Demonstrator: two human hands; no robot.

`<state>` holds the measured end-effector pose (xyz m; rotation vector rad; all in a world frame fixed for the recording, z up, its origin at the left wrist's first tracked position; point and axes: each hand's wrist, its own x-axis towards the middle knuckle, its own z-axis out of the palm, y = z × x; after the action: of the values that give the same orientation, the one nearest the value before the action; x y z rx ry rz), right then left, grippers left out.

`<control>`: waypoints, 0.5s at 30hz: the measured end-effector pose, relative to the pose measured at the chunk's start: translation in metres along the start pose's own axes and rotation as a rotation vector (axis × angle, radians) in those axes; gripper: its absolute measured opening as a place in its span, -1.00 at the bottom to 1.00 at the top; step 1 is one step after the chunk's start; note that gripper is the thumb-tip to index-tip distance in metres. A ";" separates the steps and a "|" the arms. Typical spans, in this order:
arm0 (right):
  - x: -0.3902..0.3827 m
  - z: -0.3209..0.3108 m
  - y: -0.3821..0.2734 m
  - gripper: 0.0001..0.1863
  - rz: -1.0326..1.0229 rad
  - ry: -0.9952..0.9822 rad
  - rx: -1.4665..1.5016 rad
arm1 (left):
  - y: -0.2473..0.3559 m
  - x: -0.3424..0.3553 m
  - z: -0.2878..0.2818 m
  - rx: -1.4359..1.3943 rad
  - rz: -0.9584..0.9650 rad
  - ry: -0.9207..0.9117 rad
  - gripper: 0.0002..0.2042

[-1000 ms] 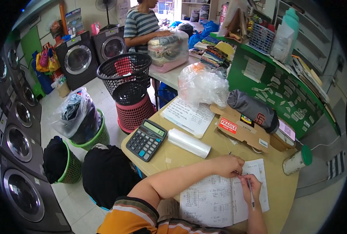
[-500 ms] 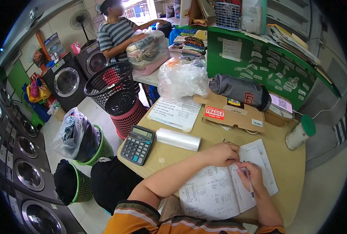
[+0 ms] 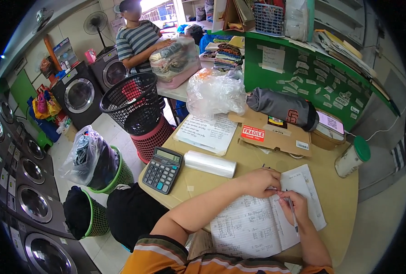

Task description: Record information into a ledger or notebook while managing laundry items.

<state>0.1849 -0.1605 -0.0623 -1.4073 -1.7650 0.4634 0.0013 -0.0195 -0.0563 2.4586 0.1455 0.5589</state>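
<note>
An open ruled notebook (image 3: 246, 230) with handwriting lies on the tan table in front of me. My left hand (image 3: 261, 181) rests at its top edge with fingers curled. A thin dark tip pokes out beyond those fingers and a pale bit shows beneath them; what they hold is mostly hidden. My right hand (image 3: 295, 206) lies over the right page, closed around a slim pen (image 3: 293, 211) that slants down toward me. The two hands nearly meet at the fingertips. Under the notebook's right side sits a loose written sheet (image 3: 309, 192).
A calculator (image 3: 163, 170), a clear plastic roll (image 3: 210, 164), a cardboard box (image 3: 276, 132), a grey pouch (image 3: 280, 107) and a green-lidded jar (image 3: 352, 157) share the table. Laundry baskets (image 3: 129, 102) and washers (image 3: 34, 196) stand left. Beyond, a person in stripes (image 3: 141, 43) touches a bagged bundle (image 3: 174, 59).
The person in stripes has drawn back the arm that reached to the right over the bundle; the other hand stays on the bag. My hands are almost unmoved.
</note>
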 end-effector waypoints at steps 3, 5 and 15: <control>0.001 0.000 -0.001 -0.86 -0.032 0.014 0.009 | 0.000 0.000 0.000 0.005 -0.002 -0.002 -0.85; 0.001 -0.001 -0.004 -0.86 0.003 -0.010 0.011 | -0.003 -0.001 0.003 0.010 0.009 0.012 -0.85; 0.002 -0.001 -0.004 -0.85 0.011 -0.008 0.011 | -0.003 0.000 0.002 0.003 0.028 0.027 -0.85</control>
<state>0.1836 -0.1601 -0.0583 -1.4106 -1.7588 0.4841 0.0024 -0.0178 -0.0596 2.4603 0.1228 0.6042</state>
